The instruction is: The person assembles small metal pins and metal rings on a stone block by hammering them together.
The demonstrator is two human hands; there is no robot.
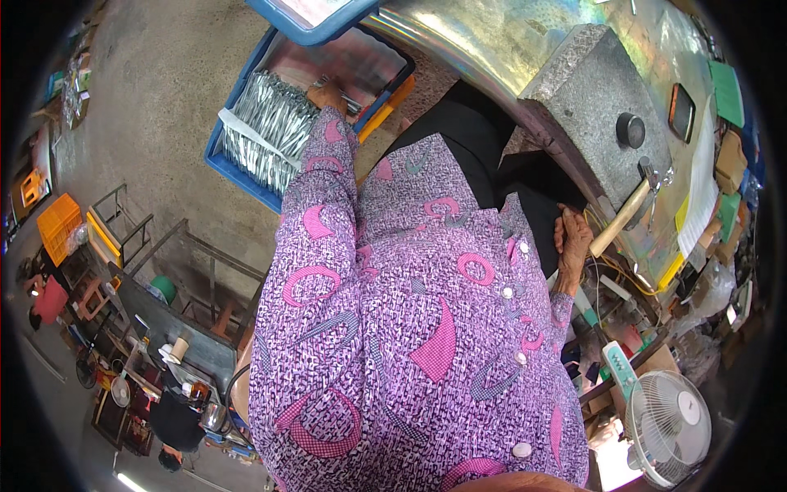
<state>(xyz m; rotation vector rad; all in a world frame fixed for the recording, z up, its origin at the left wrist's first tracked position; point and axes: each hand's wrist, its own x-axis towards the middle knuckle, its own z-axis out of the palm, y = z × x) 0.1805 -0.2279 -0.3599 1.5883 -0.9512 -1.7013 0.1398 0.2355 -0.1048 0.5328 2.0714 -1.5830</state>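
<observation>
My left hand (328, 94) reaches down into a blue plastic bin (215, 148) at the upper left. Its fingers are bent together, with a small shiny bit at their tips too small to name. Beside it lie many thin, silvery metal pieces (261, 123), packed in a dense row. A whitish strip (250, 135) lies across them. My right hand (575, 239) rests by my right thigh with curled fingers; whatever is inside them is hidden. Just right of it a hammer (620, 220) with a pale wooden handle leans at the workbench edge.
A heavy metal block (586, 107) stands on the workbench, bearing a dark round piece (630, 129). Near it lies a phone-like dark rectangle (681, 112). Another blue tray (316, 34) overhangs the bin. A white fan (668, 422) stands at lower right, metal-framed furniture (215, 254) at left.
</observation>
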